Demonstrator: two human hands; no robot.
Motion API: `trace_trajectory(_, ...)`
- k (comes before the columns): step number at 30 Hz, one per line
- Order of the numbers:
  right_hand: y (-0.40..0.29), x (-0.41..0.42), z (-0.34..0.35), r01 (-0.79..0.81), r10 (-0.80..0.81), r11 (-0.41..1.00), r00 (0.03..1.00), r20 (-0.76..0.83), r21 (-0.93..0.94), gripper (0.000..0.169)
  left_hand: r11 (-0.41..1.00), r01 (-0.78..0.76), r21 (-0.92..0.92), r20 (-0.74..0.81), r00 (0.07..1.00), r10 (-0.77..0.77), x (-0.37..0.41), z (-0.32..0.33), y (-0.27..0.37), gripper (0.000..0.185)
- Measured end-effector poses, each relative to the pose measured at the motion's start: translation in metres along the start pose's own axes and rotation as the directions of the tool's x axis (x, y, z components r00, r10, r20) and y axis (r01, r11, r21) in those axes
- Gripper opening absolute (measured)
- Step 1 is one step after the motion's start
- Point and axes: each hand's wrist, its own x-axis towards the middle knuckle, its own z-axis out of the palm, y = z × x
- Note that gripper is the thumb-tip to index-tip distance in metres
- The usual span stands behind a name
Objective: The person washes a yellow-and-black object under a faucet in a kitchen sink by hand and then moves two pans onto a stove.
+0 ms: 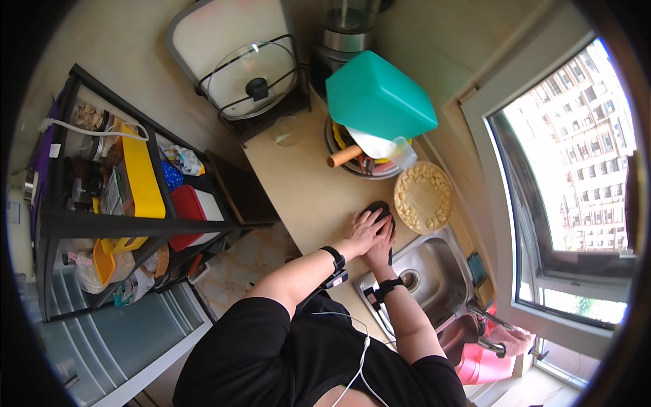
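Observation:
Both hands rest on a dark, rounded object (379,207) lying on the beige countertop (300,203), just left of the sink. My left hand (362,235) lies with spread fingers across its near side. Beside and partly under it, my right hand (380,248) presses on the same object, whose lower part shows near the wrist. The hands hide most of it, so I cannot tell exactly what it is. A round woven basket (423,197) with pale pieces around its inside stands just beyond, to the right.
A steel sink (432,269) adjoins the counter on the right. Behind the hands, a teal container (379,99) tops a bowl (338,165) of utensils. A glass lid (253,81) leans in a rack at the back. A black shelf (152,226) stands left; an open window (559,178) is right.

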Motion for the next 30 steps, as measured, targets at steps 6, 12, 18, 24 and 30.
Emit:
trace_trajectory(6,-0.063,0.073,0.009,0.108,-0.110,0.993,0.994,0.021,0.053,0.071,0.995,0.050,0.091,-0.037,0.998,-0.046,0.018,-0.062,-0.074,0.060)
trace_trajectory(12,-0.134,0.145,0.022,0.253,-0.249,0.964,0.967,-0.048,0.084,0.066,0.988,0.107,0.114,-0.030,0.994,-0.104,0.031,-0.130,-0.158,0.061)
trace_trajectory(18,-0.166,0.177,0.028,0.264,-0.263,0.962,0.965,0.015,-0.065,0.076,0.988,0.151,0.031,0.030,0.988,-0.151,0.034,-0.161,-0.196,0.059)
trace_trajectory(24,-0.215,0.143,0.038,0.350,-0.351,0.936,0.933,0.083,0.026,0.067,0.959,0.165,0.229,-0.061,0.986,-0.155,-0.025,-0.179,-0.205,0.062)
trace_trajectory(30,-0.269,0.165,0.037,0.452,-0.460,0.886,0.884,0.084,0.101,0.065,0.907,0.319,0.276,-0.066,0.947,-0.313,-0.041,-0.216,-0.242,0.065)
